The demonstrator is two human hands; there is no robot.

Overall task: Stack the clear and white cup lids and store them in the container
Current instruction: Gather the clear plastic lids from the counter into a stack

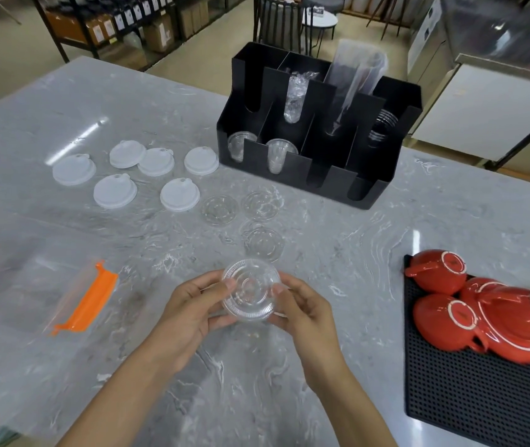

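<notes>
A: The left hand (189, 304) and the right hand (302, 312) are up together in front of the organizer (318, 137), fingers curled on opposite edges of a clear lid stack (250, 290), forearms angled in from below.

B: And the other lids?

A: Three clear lids (263, 241) lie flat on the grey marbled tabletop (370, 253) between the hands and the organizer. Six white lids (179, 195) are spread to the organizer's left, two of them overlapping.

B: What else is out?

A: Clear cups (276, 154) sit in the organizer's front slots. Right of it, nearer the hands, red teacups (444, 274) rest upside down on a black mat (470, 391). Behind it are storage shelves (121, 24) and a chair (280, 24). No writing is legible.
</notes>
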